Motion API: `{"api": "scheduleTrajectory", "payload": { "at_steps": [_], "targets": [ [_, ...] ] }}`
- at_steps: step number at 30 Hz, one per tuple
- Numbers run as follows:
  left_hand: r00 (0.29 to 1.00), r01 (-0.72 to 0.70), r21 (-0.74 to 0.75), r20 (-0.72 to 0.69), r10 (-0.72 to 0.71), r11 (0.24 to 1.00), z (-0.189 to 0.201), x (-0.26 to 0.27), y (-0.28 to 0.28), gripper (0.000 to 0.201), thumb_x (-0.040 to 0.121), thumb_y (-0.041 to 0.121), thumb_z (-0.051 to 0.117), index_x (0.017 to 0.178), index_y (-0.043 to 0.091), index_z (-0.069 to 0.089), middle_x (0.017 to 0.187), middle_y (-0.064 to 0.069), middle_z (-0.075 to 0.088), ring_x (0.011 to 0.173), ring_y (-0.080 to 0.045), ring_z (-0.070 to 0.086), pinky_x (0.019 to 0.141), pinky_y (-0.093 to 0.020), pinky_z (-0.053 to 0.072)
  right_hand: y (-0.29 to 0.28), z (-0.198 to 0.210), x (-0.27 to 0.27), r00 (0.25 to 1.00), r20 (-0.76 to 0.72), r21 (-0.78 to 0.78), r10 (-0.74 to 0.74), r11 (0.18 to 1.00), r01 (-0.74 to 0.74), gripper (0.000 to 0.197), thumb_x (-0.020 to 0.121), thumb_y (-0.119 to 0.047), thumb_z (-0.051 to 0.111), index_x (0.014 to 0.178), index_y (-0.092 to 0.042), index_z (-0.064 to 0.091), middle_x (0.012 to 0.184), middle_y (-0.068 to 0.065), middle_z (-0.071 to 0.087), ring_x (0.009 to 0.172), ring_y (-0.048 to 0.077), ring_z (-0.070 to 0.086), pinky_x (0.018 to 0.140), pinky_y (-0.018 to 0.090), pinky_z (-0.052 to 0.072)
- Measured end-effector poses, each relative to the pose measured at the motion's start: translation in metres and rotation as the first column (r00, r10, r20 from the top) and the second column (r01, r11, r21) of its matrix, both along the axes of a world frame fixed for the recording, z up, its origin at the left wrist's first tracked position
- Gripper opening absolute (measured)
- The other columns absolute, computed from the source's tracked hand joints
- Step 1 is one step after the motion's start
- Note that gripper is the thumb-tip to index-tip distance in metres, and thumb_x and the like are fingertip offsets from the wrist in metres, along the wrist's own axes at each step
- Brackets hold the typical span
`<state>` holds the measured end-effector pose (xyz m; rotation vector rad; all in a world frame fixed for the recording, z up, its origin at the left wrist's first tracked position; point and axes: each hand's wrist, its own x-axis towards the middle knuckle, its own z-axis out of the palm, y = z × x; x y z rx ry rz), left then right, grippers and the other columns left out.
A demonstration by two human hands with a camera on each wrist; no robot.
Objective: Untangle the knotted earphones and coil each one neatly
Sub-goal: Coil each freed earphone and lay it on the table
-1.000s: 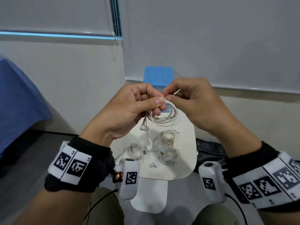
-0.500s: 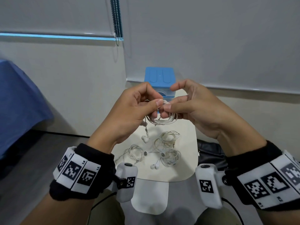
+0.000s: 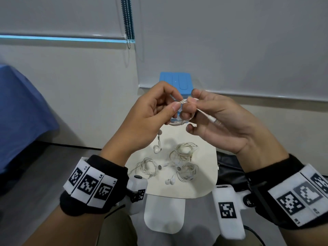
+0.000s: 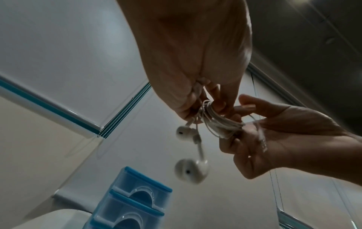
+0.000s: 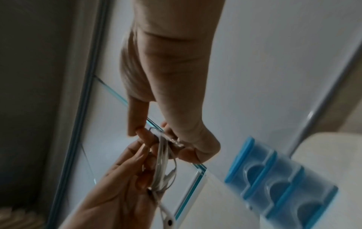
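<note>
Both hands pinch the earphone coil [image 3: 179, 119]: left hand [image 3: 142, 121] at nine o'clock, right hand [image 3: 221, 121] at three o'clock.

A small cream table [image 3: 207, 178] stands before a pale wall, and at its far edge sits a blue plastic drawer unit [image 3: 174, 82] — translucent fronts, stacked drawers. A beaded blind chain [image 3: 128, 22] hangs above; a blue cloth [image 3: 21, 112] spreads at left, and a black bag [image 3: 229, 167] lies just beside the table.

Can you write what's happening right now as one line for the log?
left hand: grips coiled earphone | right hand: pinches its cable | earbuds: dangling | table: three coiled earphones
</note>
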<state>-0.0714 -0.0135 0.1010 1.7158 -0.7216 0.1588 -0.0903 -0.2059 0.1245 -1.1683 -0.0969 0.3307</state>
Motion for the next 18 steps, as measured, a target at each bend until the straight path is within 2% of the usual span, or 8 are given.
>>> {"api": "scheduleTrajectory", "payload": {
  "at_steps": [2, 5, 7, 9, 11, 13, 15, 18],
  "targets": [
    [1.0, -0.011, 0.047, 0.023, 0.01, 0.999, 0.002, -0.001, -0.001, 0.012, 0.102, 0.014, 0.06, 0.108, 0.024, 0.064, 0.085, -0.011, 0.062, 0.071, -0.022, 0.055, 0.052, -0.047, 0.048, -0.002, 0.0, -0.001, 0.998, 0.07, -0.059, 0.008, 0.998, -0.004, 0.037, 0.092, -0.013, 0.067, 0.118, -0.025, 0.043, 0.078, 0.001, 0.058, 0.075, 0.013, 0.056, 0.069, 0.034, 0.031],
    [0.998, -0.046, 0.075, 0.052, 0.042, 0.996, 0.005, 0.0, -0.004, 0.006, 0.101, 0.014, 0.065, 0.104, 0.019, 0.068, 0.09, -0.015, 0.067, 0.077, -0.032, 0.06, 0.059, -0.038, 0.051, -0.005, 0.001, -0.003, 0.953, 0.298, -0.282, 0.046, 0.958, 0.042, 0.052, 0.083, -0.005, 0.073, 0.123, -0.023, 0.045, 0.091, 0.012, 0.061, 0.077, 0.016, 0.059, 0.071, 0.028, 0.039],
    [0.993, -0.095, 0.105, 0.086, 0.086, 0.99, 0.006, 0.002, -0.005, 0.003, 0.099, 0.016, 0.067, 0.1, 0.017, 0.07, 0.087, -0.009, 0.069, 0.076, -0.028, 0.061, 0.062, -0.035, 0.05, -0.009, 0.002, -0.004, 0.893, 0.441, -0.467, 0.087, 0.872, 0.145, 0.053, 0.09, 0.003, 0.072, 0.131, -0.021, 0.048, 0.09, 0.014, 0.065, 0.079, 0.019, 0.061, 0.072, 0.025, 0.047],
    [0.986, -0.138, 0.14, 0.115, 0.123, 0.98, 0.004, 0.005, -0.006, 0.006, 0.098, 0.016, 0.067, 0.094, 0.019, 0.07, 0.084, -0.002, 0.07, 0.073, -0.022, 0.063, 0.062, -0.031, 0.051, -0.013, 0.001, -0.004, 0.84, 0.524, -0.606, 0.142, 0.755, 0.25, 0.058, 0.095, 0.006, 0.064, 0.141, -0.027, 0.05, 0.095, 0.006, 0.075, 0.087, 0.02, 0.069, 0.078, 0.03, 0.055],
    [0.983, -0.168, 0.183, 0.109, 0.15, 0.969, 0.004, 0.005, -0.007, 0.013, 0.098, 0.016, 0.067, 0.088, 0.024, 0.068, 0.08, -0.003, 0.068, 0.067, -0.022, 0.062, 0.057, -0.035, 0.054, -0.017, 0.002, -0.005, 0.813, 0.553, -0.705, 0.181, 0.621, 0.341, 0.063, 0.097, 0.006, 0.059, 0.145, -0.034, 0.051, 0.098, -0.002, 0.078, 0.091, 0.017, 0.074, 0.086, 0.038, 0.06],
    [0.98, -0.19, 0.253, 0.109, 0.167, 0.949, 0.004, 0.004, -0.009, 0.016, 0.098, 0.018, 0.066, 0.084, 0.024, 0.066, 0.076, -0.002, 0.064, 0.062, -0.019, 0.057, 0.056, -0.037, 0.052, -0.02, 0.004, -0.005, 0.768, 0.596, -0.774, 0.232, 0.421, 0.473, 0.052, 0.099, -0.005, 0.06, 0.138, -0.04, 0.058, 0.097, -0.006, 0.078, 0.092, 0.013, 0.073, 0.086, 0.042, 0.059],
    [0.985, -0.171, 0.323, 0.089, 0.15, 0.931, 0.008, 0.003, -0.011, 0.016, 0.098, 0.018, 0.065, 0.083, 0.021, 0.066, 0.072, 0.002, 0.061, 0.062, -0.009, 0.05, 0.061, -0.031, 0.045, -0.022, 0.005, -0.003, 0.704, 0.653, -0.757, 0.279, 0.27, 0.595, 0.028, 0.1, -0.019, 0.062, 0.118, -0.039, 0.069, 0.093, -0.004, 0.075, 0.089, 0.017, 0.07, 0.081, 0.043, 0.057],
    [0.995, -0.045, 0.241, -0.075, 0.065, 0.969, 0.011, 0.002, -0.01, 0.016, 0.099, 0.021, 0.063, 0.084, 0.015, 0.064, 0.067, 0.013, 0.054, 0.065, -0.009, 0.047, 0.06, -0.028, 0.044, -0.021, 0.0, 0.003, 0.588, 0.754, -0.655, 0.291, 0.268, 0.707, 0.013, 0.094, -0.022, 0.07, 0.097, -0.033, 0.076, 0.09, -0.006, 0.071, 0.085, 0.02, 0.06, 0.077, 0.039, 0.049]
  ]
}}
